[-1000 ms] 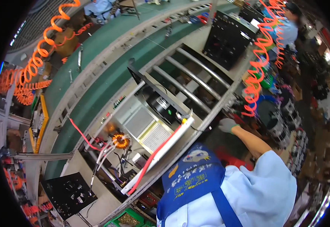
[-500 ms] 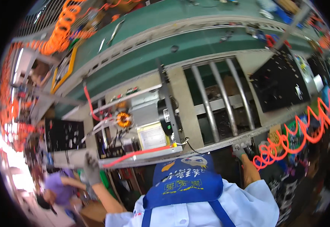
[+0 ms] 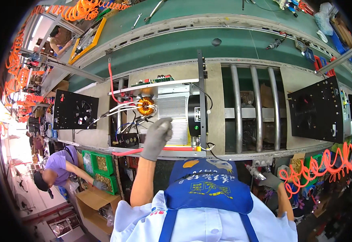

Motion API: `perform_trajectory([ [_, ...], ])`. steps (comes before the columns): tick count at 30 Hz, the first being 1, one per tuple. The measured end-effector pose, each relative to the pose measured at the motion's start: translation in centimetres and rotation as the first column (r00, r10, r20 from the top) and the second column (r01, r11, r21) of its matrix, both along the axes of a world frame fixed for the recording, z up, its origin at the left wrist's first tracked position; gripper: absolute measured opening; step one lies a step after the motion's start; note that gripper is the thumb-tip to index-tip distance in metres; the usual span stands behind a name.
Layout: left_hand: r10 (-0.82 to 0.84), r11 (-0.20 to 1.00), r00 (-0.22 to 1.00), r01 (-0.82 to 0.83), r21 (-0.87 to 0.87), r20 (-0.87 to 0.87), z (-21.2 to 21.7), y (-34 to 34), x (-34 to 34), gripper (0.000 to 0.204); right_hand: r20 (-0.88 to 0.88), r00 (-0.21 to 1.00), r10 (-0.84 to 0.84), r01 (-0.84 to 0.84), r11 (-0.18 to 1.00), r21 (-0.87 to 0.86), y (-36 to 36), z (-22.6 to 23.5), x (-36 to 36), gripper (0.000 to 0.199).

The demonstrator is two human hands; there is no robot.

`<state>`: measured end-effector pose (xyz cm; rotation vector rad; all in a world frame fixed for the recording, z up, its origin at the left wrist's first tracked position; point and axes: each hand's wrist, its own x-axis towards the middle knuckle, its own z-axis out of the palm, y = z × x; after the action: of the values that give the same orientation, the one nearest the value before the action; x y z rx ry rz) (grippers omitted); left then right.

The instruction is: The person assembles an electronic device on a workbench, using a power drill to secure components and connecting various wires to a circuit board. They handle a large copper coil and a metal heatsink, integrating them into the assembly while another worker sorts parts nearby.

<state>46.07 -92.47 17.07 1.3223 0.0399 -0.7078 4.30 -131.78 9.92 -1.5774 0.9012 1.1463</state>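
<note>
My left hand (image 3: 157,139), in a grey glove, is closed over the near part of an open electrical unit, in front of its ribbed metal heatsink (image 3: 172,109). Whatever its fingers may hold is hidden. A copper-wound ring coil (image 3: 145,106) with white leads sits left of the heatsink. To its right stand a black cylinder (image 3: 194,115) and a long black end plate (image 3: 202,97). A red cable (image 3: 131,151) runs along the near rail. Low on the right, below the bench edge, my gloved right hand (image 3: 271,181) grips a silvery air screwdriver (image 3: 255,172).
Bare metal rollers (image 3: 257,109) lie right of the unit. Black fan panels stand at the left (image 3: 76,109) and right (image 3: 317,109). A coiled red air hose (image 3: 325,161) hangs at the right. A co-worker (image 3: 63,165) reaches into green parts bins (image 3: 103,163) at the near left.
My left hand has moved right and inward from the bench's left edge to above the unit. My right hand is lower, with the screwdriver now showing. The whole view has turned and steadied.
</note>
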Motion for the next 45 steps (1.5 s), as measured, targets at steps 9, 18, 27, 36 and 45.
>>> perform_trajectory([
  [9, -0.204, 0.978, 0.976, 0.198, -0.072, -0.083, -0.9, -9.8, -0.5, 0.035, 0.678, 0.711, 0.187, 0.015, 0.960, -0.280, 6.7, 10.9, 19.3, 0.049],
  [18, -0.104, 0.992, 0.990, 0.096, -0.087, -0.090, -1.9, -8.0, 1.9, 0.034, 0.719, 0.679, 0.149, -0.119, 0.989, -0.092, 7.2, 10.1, 27.6, 0.048],
  [27, -0.143, 0.989, 0.987, 0.141, -0.034, -0.074, -1.9, -9.5, 5.3, 0.035, 0.733, 0.680, 0.036, -0.135, 0.988, 0.076, 4.0, 7.1, 30.2, 0.050],
  [36, -0.437, 0.838, 0.871, 0.303, 0.455, 0.225, -0.9, -16.0, 9.8, 0.034, 0.680, 0.733, -0.030, 0.030, 0.999, 0.012, 0.9, 3.6, 33.1, 0.055],
  [45, -0.767, 0.542, 0.294, -0.181, 0.821, 0.571, -1.1, -13.3, 17.6, 0.047, 0.465, 0.741, 0.484, -0.249, 0.842, -0.479, -7.1, -8.3, 40.0, 0.044],
])
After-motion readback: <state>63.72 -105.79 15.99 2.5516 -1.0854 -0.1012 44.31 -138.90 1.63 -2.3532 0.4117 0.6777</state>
